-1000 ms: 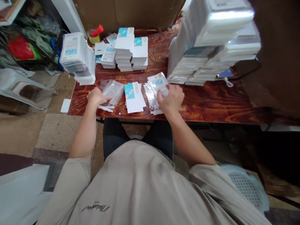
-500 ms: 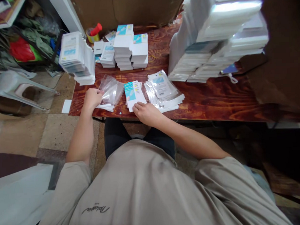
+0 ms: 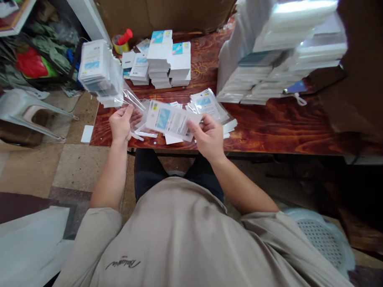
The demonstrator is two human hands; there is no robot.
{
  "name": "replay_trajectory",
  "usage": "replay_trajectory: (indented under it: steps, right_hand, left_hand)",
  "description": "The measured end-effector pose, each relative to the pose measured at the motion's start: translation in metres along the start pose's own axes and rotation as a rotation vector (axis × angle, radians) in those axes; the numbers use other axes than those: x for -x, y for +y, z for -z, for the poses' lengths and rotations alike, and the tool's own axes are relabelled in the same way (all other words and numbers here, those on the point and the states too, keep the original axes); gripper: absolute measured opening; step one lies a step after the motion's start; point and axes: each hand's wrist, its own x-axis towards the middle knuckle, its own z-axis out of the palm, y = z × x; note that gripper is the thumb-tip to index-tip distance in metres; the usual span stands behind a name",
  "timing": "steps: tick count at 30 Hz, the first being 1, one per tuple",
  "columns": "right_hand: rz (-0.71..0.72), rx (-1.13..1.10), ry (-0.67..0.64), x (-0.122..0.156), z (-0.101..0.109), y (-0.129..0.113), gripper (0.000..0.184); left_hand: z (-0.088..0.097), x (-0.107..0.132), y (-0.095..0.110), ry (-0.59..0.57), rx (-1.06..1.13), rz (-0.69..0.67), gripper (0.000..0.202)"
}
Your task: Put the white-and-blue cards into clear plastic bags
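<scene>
In the right hand [image 3: 210, 136], between closely pinched thumb and fingers, sits one end of a printed card [image 3: 165, 119] that points toward the left hand [image 3: 120, 125]. There, nearly closed fingers pinch a clear plastic sleeve [image 3: 133, 97].

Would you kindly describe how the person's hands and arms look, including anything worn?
The left hand and right hand are ungloved, with no watch visible at either wrist. The short, loose sleeves are greyish beige, matching the shirt, which bears dark, script-like lettering.
</scene>
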Motion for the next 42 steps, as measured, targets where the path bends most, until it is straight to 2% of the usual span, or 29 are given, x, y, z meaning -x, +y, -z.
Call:
replay_trajectory:
  steps: [3, 5, 9, 16, 20, 26, 28, 32, 33, 34, 36, 38, 39, 42]
  right_hand:
    - [-0.181, -0.155, -0.123, 0.003, -0.013, 0.009, 0.045]
    - [-0.247, -0.157, -0.108, 0.001, -0.020, 0.020, 0.045]
    - [-0.251, -0.225, -0.012, -0.007, -0.029, 0.032, 0.042]
    - [-0.340, -0.254, -0.110, -0.013, -0.024, 0.035, 0.047]
    - [-0.316, -0.239, -0.082, -0.017, -0.025, 0.041, 0.046]
    - [-0.168, -0.136, 0.083, -0.015, -0.049, 0.046, 0.043]
    - [-0.145, -0.148, 0.010, -0.011, -0.051, 0.043, 0.045]
    - [-0.172, -0.178, -0.428, -0.010, -0.036, 0.035, 0.049]
    - [-0.158, -0.150, -0.471, -0.011, -0.031, 0.035, 0.048]
    - [-0.128, -0.111, -0.457, -0.012, -0.028, 0.035, 0.046]
    - [-0.048, -0.029, -0.300, -0.014, -0.026, 0.035, 0.046]
    - [0.015, 0.029, -0.131, -0.015, -0.031, 0.035, 0.057]
    - [0.032, 0.048, -0.089, -0.015, -0.034, 0.034, 0.063]
    - [0.025, 0.016, -0.127, -0.021, -0.039, 0.030, 0.062]
  left_hand:
    - [-0.011, 0.013, 0.001, 0.000, 0.076, 0.053, 0.038]
    - [-0.014, 0.019, 0.001, -0.024, 0.093, 0.069, 0.040]
    - [-0.017, 0.026, -0.002, -0.028, 0.100, 0.071, 0.039]
    - [-0.013, 0.027, -0.002, -0.006, 0.123, 0.065, 0.039]
    - [-0.017, 0.029, -0.006, -0.009, 0.095, 0.081, 0.038]
    - [-0.036, 0.041, -0.014, 0.001, 0.139, 0.045, 0.039]
    - [-0.038, 0.043, -0.012, 0.002, 0.166, 0.011, 0.039]
    - [-0.032, 0.045, 0.000, -0.061, 0.292, -0.027, 0.039]
    - [-0.031, 0.048, 0.002, -0.104, 0.325, -0.018, 0.040]
    - [-0.031, 0.052, 0.004, -0.151, 0.350, -0.006, 0.041]
    - [-0.033, 0.062, 0.005, -0.251, 0.365, 0.022, 0.044]
    - [-0.038, 0.072, 0.003, -0.334, 0.337, 0.056, 0.046]
    - [-0.040, 0.076, 0.002, -0.363, 0.310, 0.074, 0.047]
    - [-0.042, 0.081, 0.000, -0.435, 0.172, 0.135, 0.052]
